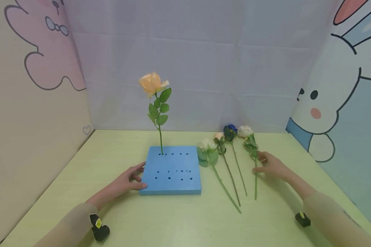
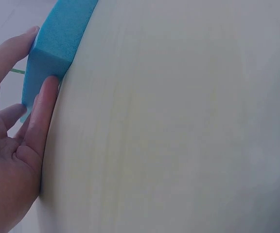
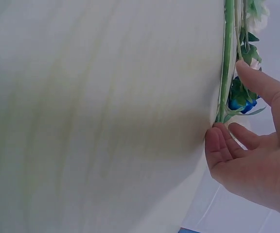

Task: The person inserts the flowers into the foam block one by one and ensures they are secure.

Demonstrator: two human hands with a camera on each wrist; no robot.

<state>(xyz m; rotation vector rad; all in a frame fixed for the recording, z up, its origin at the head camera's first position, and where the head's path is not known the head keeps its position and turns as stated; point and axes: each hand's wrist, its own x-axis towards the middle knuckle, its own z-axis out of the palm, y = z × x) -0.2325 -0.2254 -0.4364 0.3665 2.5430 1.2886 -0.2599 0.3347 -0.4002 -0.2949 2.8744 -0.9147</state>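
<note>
A blue foam board (image 1: pixel 170 185) with rows of holes lies on the table, and a peach rose (image 1: pixel 151 83) stands upright in its back row. My left hand (image 1: pixel 128 180) rests against the board's left side, fingers and thumb spread along the edge; the left wrist view shows fingertips at the foam's side. Over at the right, my right hand (image 1: pixel 272 166) reaches around the green stem of a white rose (image 1: pixel 245 131) lying on the table. In the right wrist view its fingertips are right at the stem (image 3: pixel 226 63), with the thumb apart from the fingers.
Between board and right hand lie a cream-white rose (image 1: pixel 206 144), a pale peach rose (image 1: pixel 219 136) and a blue rose (image 1: pixel 230 129), stems toward me. A pale curtain (image 1: pixel 188 68) closes off the back; cartoon-printed panels flank the yellow-green table (image 1: pixel 160 223).
</note>
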